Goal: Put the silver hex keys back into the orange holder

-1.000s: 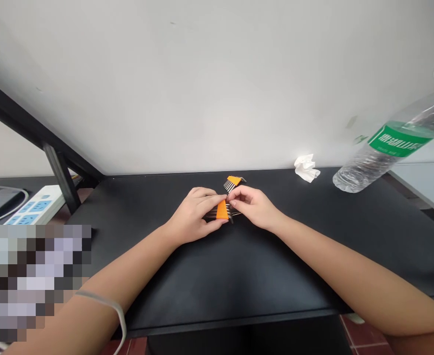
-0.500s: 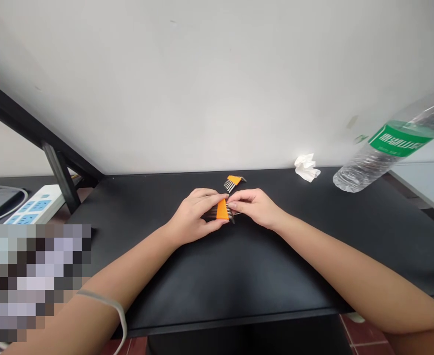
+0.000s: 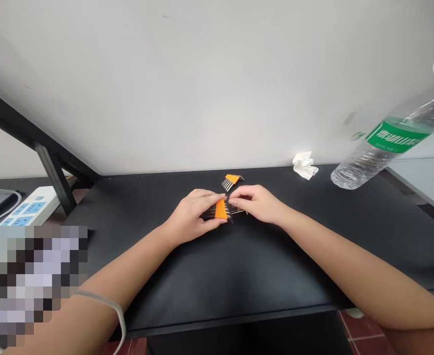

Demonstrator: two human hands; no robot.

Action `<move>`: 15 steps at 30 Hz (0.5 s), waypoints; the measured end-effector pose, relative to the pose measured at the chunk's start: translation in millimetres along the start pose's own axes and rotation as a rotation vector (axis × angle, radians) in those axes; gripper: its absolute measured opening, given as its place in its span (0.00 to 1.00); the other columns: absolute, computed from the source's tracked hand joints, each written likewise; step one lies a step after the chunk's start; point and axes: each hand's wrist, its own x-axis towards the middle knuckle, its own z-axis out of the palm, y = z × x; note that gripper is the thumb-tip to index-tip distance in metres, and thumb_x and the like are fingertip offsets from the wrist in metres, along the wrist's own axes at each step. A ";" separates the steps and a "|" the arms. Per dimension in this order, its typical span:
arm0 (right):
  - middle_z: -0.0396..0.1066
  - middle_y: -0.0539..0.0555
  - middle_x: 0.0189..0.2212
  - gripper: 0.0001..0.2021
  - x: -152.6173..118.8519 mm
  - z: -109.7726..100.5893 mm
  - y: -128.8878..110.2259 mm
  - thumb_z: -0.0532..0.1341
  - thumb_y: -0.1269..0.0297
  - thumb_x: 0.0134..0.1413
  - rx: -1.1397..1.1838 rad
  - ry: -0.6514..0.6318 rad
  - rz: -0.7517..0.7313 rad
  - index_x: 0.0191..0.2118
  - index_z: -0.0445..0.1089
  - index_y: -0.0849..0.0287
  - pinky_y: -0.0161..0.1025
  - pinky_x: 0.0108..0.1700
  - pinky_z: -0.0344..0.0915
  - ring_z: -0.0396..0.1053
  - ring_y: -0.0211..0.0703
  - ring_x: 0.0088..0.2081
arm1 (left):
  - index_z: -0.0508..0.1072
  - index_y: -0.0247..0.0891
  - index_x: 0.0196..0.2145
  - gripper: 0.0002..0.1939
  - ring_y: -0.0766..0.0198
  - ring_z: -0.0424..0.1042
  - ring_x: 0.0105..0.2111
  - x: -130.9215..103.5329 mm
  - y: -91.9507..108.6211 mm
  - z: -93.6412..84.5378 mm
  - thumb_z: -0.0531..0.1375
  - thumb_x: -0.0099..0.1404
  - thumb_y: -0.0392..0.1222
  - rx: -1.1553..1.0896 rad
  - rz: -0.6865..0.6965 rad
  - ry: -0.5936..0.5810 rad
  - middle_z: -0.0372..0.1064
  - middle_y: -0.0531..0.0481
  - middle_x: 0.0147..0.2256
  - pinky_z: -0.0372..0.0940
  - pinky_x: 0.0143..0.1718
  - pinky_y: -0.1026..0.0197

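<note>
My left hand [image 3: 193, 217] grips an orange holder [image 3: 221, 209] of metal hex keys between thumb and fingers, just above the black table. The keys run through the holder, and their left ends are partly hidden under my palm. Right beside it, my right hand [image 3: 259, 203] has thumb and forefinger closed together; whether they pinch a key cannot be made out. Below those fingers one thin hex key [image 3: 239, 212] sticks out to the right of the holder. A second orange hex key holder [image 3: 232, 178] lies behind my hands, its keys fanned toward the left.
A large clear plastic bottle [image 3: 365, 158] with a green label stands at the right rear. Crumpled white tissue [image 3: 305, 165] lies against the wall. On the left are a black metal frame [image 3: 56, 172], a white power strip [image 3: 35, 207] and a pale cable [image 3: 109, 303] across my left forearm.
My right hand has shifted slightly right, away from the keys, and more of the protruding hex key shows below it. My left hand keeps hold of the orange holder.
</note>
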 end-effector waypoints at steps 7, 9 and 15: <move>0.73 0.54 0.39 0.06 -9.5 -14.2 -0.3 0.62 0.71 0.62 -0.874 -0.206 -0.176 0.37 0.77 0.58 0.43 0.46 0.62 0.70 0.44 0.40 | 0.73 0.42 0.57 0.25 0.55 0.77 0.47 -6.3 -13.5 -0.3 0.68 0.65 0.50 0.038 -0.096 -0.050 0.78 0.44 0.47 0.72 0.52 0.51; 0.73 0.55 0.39 0.06 -9.2 -9.5 1.4 0.61 0.71 0.64 -0.949 -0.224 -0.190 0.38 0.76 0.58 0.44 0.47 0.62 0.70 0.45 0.41 | 0.73 0.42 0.58 0.25 0.55 0.77 0.48 -6.8 -14.8 -0.6 0.68 0.65 0.50 0.038 -0.117 -0.052 0.79 0.44 0.48 0.72 0.53 0.50; 0.71 0.57 0.34 0.08 -11.4 3.3 -4.2 0.61 0.74 0.59 -1.088 -0.212 -0.143 0.29 0.71 0.59 0.42 0.39 0.60 0.68 0.46 0.35 | 0.73 0.41 0.57 0.24 0.55 0.77 0.48 -5.3 -14.0 -1.9 0.67 0.65 0.50 0.028 -0.121 -0.070 0.79 0.44 0.48 0.72 0.53 0.51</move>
